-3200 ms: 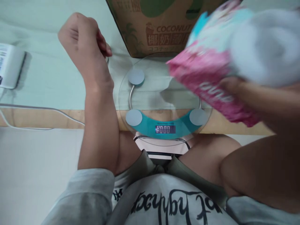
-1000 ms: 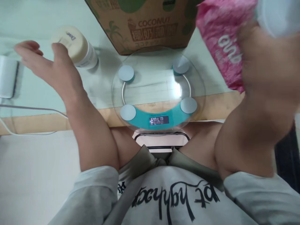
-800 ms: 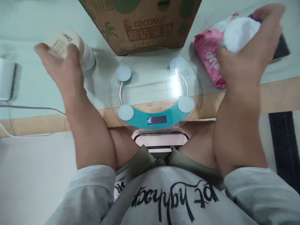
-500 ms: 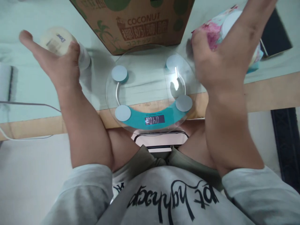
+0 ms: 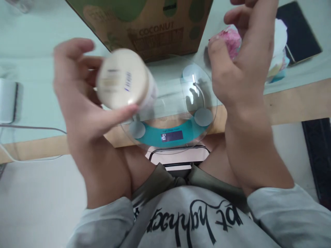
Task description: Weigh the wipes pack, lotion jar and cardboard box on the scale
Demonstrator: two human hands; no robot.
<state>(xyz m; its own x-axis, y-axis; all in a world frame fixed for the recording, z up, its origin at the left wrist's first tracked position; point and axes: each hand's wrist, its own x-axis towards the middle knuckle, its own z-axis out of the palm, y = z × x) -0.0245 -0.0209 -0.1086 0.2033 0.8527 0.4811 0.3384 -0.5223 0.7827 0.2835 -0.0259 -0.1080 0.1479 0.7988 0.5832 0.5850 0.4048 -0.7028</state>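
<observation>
My left hand (image 5: 80, 86) is closed around a cream-lidded tub (image 5: 122, 79) with blue lettering, holding it tilted above the left part of a round glass scale (image 5: 165, 132). The scale has a teal band and a small dark display. My right hand (image 5: 240, 62) is over a pink and white floral soft pack (image 5: 231, 41) with a white lid. Its thumb and fingers are apart, and the pack lies on the table beneath. Some of the right fingertips are cut off by the top edge.
A brown coconut carton (image 5: 155, 34) stands behind the scale. A black flat object (image 5: 301, 32) lies at the back right, a white device (image 5: 7, 100) at the left. Cables (image 5: 33, 126) run along the left table edge. A pale dark-rimmed object (image 5: 178, 156) sits below the scale's front.
My left hand has taken hold of the tub and brought it right, over the scale. My right hand has shifted slightly left, its fingers more curled. The large digits have left the scale's display.
</observation>
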